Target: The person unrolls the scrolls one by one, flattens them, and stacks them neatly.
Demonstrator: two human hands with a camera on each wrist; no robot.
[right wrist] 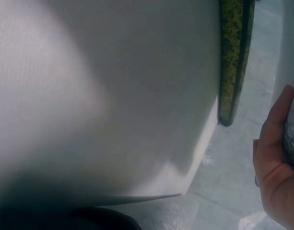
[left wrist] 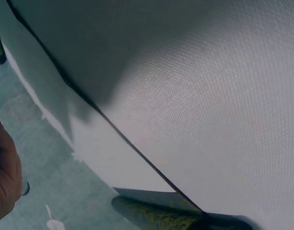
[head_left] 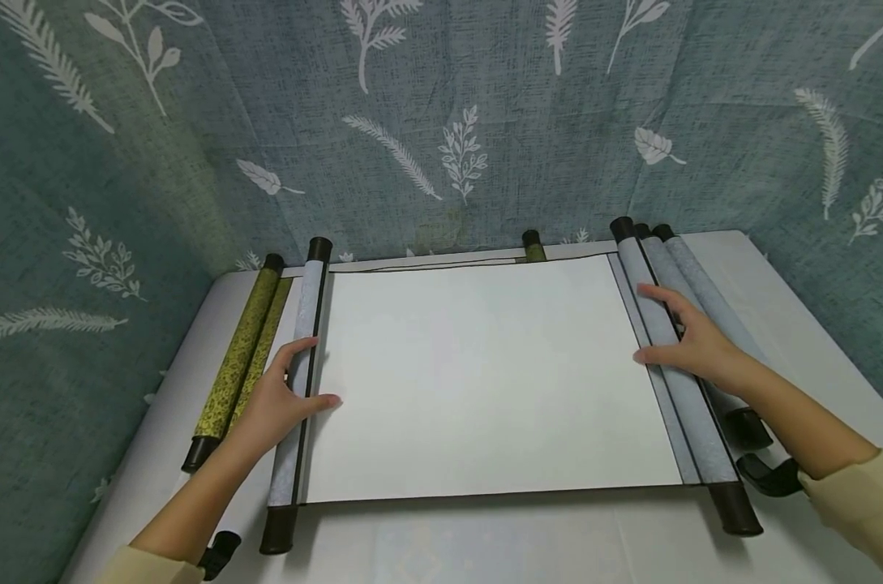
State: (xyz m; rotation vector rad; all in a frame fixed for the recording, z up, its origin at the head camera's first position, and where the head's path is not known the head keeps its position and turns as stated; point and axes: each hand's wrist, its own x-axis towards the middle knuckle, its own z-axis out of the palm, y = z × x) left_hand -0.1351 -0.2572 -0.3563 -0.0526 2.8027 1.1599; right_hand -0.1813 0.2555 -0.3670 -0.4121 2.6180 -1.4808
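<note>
A blank white scroll (head_left: 485,373) with pale grey-blue patterned ends lies unrolled on the table. My left hand (head_left: 276,405) holds its left roller (head_left: 288,462), thumb over the inner side towards the sheet. On the right, my right hand (head_left: 692,341) holds the other roller (head_left: 692,405), its thumb and index finger reaching across the top. Dark caps finish both rollers. In the right wrist view the right hand (right wrist: 276,167) curves around the roll. Only part of the left hand (left wrist: 5,167) shows in the left wrist view.
Yellow-green patterned rolls (head_left: 240,357) with dark caps lie left of the scroll. More grey-blue rolls (head_left: 711,284) lie to its right, and a dark-capped end (head_left: 533,243) sticks out behind. The white table (head_left: 499,539) meets leaf-patterned teal cloth (head_left: 448,122) at the back and sides.
</note>
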